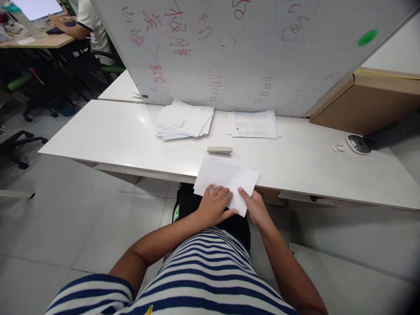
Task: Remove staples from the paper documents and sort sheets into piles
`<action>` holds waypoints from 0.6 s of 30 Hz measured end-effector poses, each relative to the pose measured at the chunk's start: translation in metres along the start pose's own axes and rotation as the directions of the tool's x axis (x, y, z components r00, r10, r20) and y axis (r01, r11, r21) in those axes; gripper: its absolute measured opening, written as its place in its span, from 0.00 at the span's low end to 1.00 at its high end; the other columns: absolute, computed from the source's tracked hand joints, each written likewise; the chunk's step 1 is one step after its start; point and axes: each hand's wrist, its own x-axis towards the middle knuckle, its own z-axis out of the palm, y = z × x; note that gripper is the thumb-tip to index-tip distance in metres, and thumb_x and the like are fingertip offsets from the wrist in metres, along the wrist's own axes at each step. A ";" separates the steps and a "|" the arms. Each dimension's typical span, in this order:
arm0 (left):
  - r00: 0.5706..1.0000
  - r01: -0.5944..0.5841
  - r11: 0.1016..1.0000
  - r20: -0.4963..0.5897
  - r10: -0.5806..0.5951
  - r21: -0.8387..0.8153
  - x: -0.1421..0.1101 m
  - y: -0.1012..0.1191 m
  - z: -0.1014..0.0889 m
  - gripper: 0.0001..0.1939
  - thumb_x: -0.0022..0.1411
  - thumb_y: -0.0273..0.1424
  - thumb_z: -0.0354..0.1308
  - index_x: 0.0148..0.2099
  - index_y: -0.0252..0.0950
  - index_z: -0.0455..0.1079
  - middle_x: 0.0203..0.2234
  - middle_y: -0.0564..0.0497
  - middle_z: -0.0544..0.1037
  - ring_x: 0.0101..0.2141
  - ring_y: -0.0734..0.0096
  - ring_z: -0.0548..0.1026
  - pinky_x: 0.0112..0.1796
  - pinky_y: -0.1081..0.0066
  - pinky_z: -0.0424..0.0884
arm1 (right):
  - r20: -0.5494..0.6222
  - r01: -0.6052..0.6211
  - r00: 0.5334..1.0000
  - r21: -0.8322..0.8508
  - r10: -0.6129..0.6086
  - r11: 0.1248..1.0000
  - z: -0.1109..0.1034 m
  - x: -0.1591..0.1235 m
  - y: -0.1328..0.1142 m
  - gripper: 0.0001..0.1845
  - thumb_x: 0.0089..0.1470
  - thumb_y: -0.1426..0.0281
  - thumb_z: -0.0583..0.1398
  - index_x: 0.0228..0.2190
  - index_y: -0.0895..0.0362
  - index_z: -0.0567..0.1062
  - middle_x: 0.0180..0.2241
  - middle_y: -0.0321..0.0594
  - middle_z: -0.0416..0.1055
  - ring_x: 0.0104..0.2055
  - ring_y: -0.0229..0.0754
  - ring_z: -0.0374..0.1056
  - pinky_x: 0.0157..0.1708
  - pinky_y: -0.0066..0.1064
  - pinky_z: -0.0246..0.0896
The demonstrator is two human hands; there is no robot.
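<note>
White sheets of paper (226, 175) lie partly on the desk's front edge and partly over my lap, with a little faint print at their upper left. My left hand (216, 203) rests flat on top of them, fingers spread. Gripping their lower right corner is my right hand (257, 208), thumb on top and fingers hidden beneath. Just beyond the sheets a beige stapler (219, 151) lies on the desk, touched by neither hand. Farther back are a messy paper stack (185, 120) on the left and a neater paper stack (254, 124) to its right.
A whiteboard (229, 57) with red writing stands along the back of the white desk (305, 157). On the right are a cardboard box (367, 100), a dark-and-white device (358, 144) and a small white object (337, 148). Another person (92, 26) sits at a far desk.
</note>
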 end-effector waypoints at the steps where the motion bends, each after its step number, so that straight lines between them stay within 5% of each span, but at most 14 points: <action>1: 1.000 -0.011 1.000 -0.008 0.011 -0.007 -0.001 -0.004 -0.001 0.28 0.66 0.51 0.48 0.58 0.38 0.67 0.55 0.43 0.73 0.57 0.52 0.66 0.59 0.49 0.55 | -0.040 0.041 0.998 -0.103 -0.045 0.994 -0.001 0.001 0.001 0.30 0.47 0.49 0.65 0.42 0.61 0.77 0.43 0.51 0.78 0.44 0.56 0.75 0.44 0.44 0.69; 4: 0.992 0.062 0.995 -0.104 -0.070 -0.073 -0.007 -0.020 -0.004 0.18 0.68 0.42 0.51 0.55 0.40 0.69 0.56 0.44 0.71 0.61 0.53 0.62 0.60 0.50 0.54 | -0.053 0.143 0.984 -0.333 -0.170 0.932 -0.005 -0.001 -0.005 0.28 0.52 0.51 0.60 0.43 0.62 0.78 0.44 0.51 0.78 0.47 0.57 0.73 0.46 0.45 0.68; 6: 0.930 0.244 0.946 -0.224 -0.291 -0.215 -0.013 -0.033 -0.007 0.17 0.67 0.38 0.53 0.56 0.40 0.68 0.57 0.42 0.69 0.60 0.53 0.62 0.59 0.50 0.57 | -0.004 0.190 0.978 -0.382 -0.207 0.904 -0.010 -0.005 -0.014 0.28 0.55 0.51 0.58 0.46 0.60 0.77 0.46 0.50 0.77 0.48 0.56 0.73 0.46 0.43 0.67; 9: 0.734 0.415 0.651 -0.188 -0.652 -0.635 -0.020 -0.054 -0.013 0.27 0.62 0.39 0.60 0.61 0.41 0.60 0.56 0.41 0.68 0.55 0.56 0.68 0.52 0.55 0.67 | 0.100 0.231 0.973 -0.411 -0.208 0.882 -0.018 -0.007 -0.030 0.27 0.56 0.51 0.57 0.45 0.59 0.78 0.44 0.48 0.78 0.45 0.54 0.74 0.43 0.41 0.69; 11: 0.678 0.365 0.383 -0.039 -0.734 -0.849 -0.019 -0.068 -0.022 0.37 0.56 0.39 0.66 0.64 0.42 0.55 0.53 0.42 0.69 0.48 0.62 0.72 0.47 0.61 0.70 | 0.146 0.270 0.963 -0.430 -0.228 0.861 -0.022 -0.003 -0.040 0.26 0.56 0.51 0.58 0.43 0.59 0.79 0.41 0.46 0.79 0.43 0.53 0.74 0.42 0.41 0.69; 14: 0.713 0.268 0.150 0.091 -0.695 -0.952 -0.010 -0.089 -0.047 0.46 0.49 0.39 0.70 0.66 0.43 0.52 0.47 0.46 0.73 0.40 0.69 0.74 0.44 0.63 0.72 | 0.174 0.352 0.935 -0.394 -0.308 0.849 -0.024 0.006 -0.057 0.24 0.56 0.51 0.59 0.40 0.59 0.79 0.40 0.45 0.79 0.43 0.52 0.74 0.43 0.41 0.69; 16: 0.798 0.291 0.124 0.169 -0.579 -0.949 -0.001 -0.098 -0.069 0.42 0.49 0.40 0.70 0.64 0.40 0.60 0.43 0.46 0.76 0.40 0.65 0.75 0.45 0.61 0.72 | 0.179 0.429 0.903 -0.351 -0.390 0.832 -0.021 0.013 -0.069 0.23 0.56 0.52 0.59 0.38 0.59 0.80 0.38 0.45 0.79 0.43 0.51 0.73 0.44 0.41 0.69; 18: 0.867 0.341 0.196 0.227 -0.443 -0.919 0.010 -0.101 -0.088 0.32 0.50 0.42 0.69 0.56 0.36 0.69 0.41 0.44 0.78 0.44 0.58 0.75 0.47 0.58 0.71 | 0.151 0.506 0.862 -0.321 -0.484 0.801 -0.017 0.019 -0.078 0.23 0.55 0.52 0.60 0.38 0.60 0.80 0.37 0.45 0.79 0.45 0.52 0.73 0.46 0.41 0.68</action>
